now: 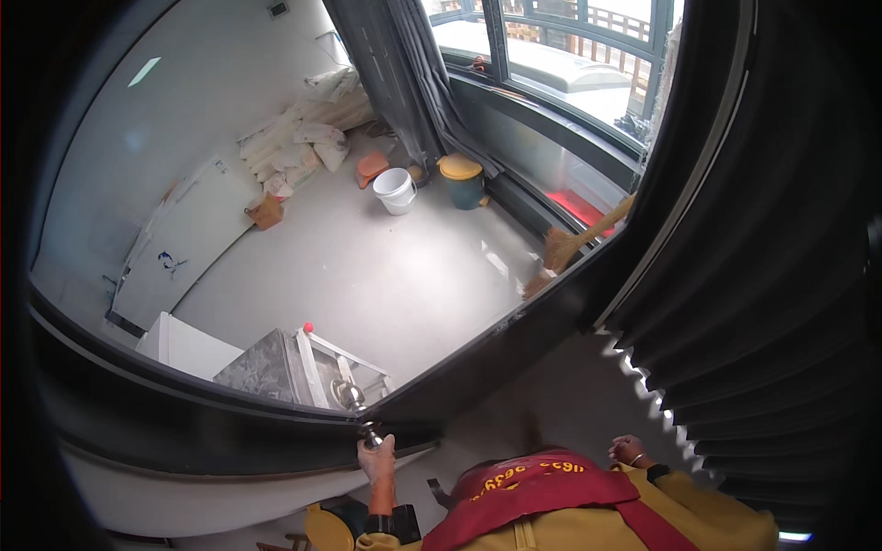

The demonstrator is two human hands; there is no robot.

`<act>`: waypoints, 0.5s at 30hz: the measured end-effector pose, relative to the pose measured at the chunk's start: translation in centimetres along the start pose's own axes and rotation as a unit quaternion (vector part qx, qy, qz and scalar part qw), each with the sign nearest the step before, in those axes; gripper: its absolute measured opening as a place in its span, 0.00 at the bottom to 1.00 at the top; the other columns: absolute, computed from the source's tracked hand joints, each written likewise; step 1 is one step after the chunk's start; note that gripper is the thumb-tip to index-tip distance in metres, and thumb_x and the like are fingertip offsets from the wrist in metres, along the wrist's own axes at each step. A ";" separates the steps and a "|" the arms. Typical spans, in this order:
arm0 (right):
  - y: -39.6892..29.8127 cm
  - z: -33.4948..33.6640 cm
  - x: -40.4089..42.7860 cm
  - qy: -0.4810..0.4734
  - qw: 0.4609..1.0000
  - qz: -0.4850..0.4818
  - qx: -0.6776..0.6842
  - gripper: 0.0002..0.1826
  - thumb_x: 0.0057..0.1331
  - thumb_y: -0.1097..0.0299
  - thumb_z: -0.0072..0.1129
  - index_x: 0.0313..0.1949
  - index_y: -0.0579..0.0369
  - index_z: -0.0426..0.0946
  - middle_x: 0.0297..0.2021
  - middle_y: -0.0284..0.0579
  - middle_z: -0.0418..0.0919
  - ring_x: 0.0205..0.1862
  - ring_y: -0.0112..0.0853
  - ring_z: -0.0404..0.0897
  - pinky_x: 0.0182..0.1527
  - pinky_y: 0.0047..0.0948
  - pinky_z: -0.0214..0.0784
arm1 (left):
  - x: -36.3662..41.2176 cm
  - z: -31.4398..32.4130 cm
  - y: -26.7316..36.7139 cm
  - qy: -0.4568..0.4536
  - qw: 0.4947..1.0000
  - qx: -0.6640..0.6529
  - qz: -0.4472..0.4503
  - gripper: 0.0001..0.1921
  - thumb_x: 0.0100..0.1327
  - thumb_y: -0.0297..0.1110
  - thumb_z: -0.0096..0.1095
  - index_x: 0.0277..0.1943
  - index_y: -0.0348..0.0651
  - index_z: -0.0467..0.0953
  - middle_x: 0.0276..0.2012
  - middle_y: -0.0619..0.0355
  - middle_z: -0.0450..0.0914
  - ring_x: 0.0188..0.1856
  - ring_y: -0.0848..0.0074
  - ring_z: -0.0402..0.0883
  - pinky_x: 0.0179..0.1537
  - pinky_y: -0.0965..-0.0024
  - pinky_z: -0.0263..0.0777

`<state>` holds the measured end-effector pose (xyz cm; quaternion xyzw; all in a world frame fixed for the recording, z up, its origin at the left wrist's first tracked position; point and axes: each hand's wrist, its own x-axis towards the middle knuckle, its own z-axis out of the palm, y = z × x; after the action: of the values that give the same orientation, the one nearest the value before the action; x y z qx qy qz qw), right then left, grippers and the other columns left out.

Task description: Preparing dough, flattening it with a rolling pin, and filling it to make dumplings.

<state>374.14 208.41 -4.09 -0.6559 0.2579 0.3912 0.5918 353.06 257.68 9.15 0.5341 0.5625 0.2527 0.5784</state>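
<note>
My left hand (377,463) is closed around a shiny metal door knob (372,435), low in the view and left of my body. A matching metal knob part (350,395) shows just beyond the black frame (289,441). To the right, my right hand (626,451) hangs near a dark pleated curtain (730,386). Its fingers are loosely curled, and the picture does not settle whether they are closed. Over a yellow garment I wear a dark red apron (544,482) that bears writing.
A white bucket (395,193), a green bin (464,187) with a yellow lid and an orange dustpan (373,167) stand on the grey floor beyond. Stacked sacks (296,148) line the wall. A broom (565,248) leans at the right. A window (572,55) is above.
</note>
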 end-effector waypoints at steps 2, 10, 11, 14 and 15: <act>-1.7 -0.4 2.6 -0.011 0.999 0.000 0.033 0.09 0.55 0.80 0.46 0.37 0.60 0.68 0.21 0.46 0.72 0.19 0.35 0.73 0.22 0.31 0.70 | 2.0 -1.1 -3.6 0.114 0.968 0.192 0.112 0.22 0.46 0.32 0.71 0.40 0.36 0.66 0.24 0.54 0.74 0.19 0.79 0.73 0.17 0.75 0.66; -9.6 0.1 8.5 -0.060 0.997 -0.013 0.037 0.09 0.56 0.80 0.48 0.39 0.61 0.68 0.23 0.44 0.70 0.24 0.36 0.75 0.26 0.32 0.73 | 2.7 3.3 3.6 0.180 0.965 0.192 0.018 0.21 0.45 0.29 0.66 0.41 0.36 0.65 0.20 0.53 0.74 0.14 0.73 0.73 0.15 0.70 0.67; -10.3 0.6 8.9 -0.060 0.998 -0.015 0.034 0.10 0.57 0.79 0.48 0.39 0.62 0.67 0.24 0.46 0.71 0.25 0.37 0.75 0.27 0.33 0.74 | 3.8 3.4 3.8 0.182 0.964 0.193 0.016 0.21 0.45 0.29 0.66 0.42 0.36 0.65 0.20 0.53 0.74 0.14 0.73 0.73 0.15 0.70 0.68; -12.5 2.0 8.8 -0.080 0.997 0.004 0.000 0.10 0.58 0.79 0.49 0.41 0.62 0.67 0.27 0.49 0.71 0.27 0.38 0.76 0.29 0.35 0.75 | 6.8 3.6 5.2 0.179 0.966 0.189 0.005 0.23 0.44 0.28 0.65 0.45 0.35 0.65 0.21 0.52 0.74 0.14 0.72 0.73 0.14 0.70 0.67; -12.1 1.6 9.6 -0.090 0.996 -0.009 0.006 0.10 0.59 0.78 0.50 0.41 0.62 0.67 0.29 0.51 0.73 0.28 0.38 0.77 0.29 0.35 0.75 | 7.9 4.3 5.5 0.183 0.965 0.189 0.010 0.23 0.44 0.26 0.64 0.44 0.35 0.65 0.21 0.53 0.74 0.14 0.72 0.73 0.14 0.70 0.67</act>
<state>388.89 213.21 -4.98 -0.6170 0.2001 0.4418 0.6197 360.58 264.97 10.24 0.5838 0.6911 0.2408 0.3515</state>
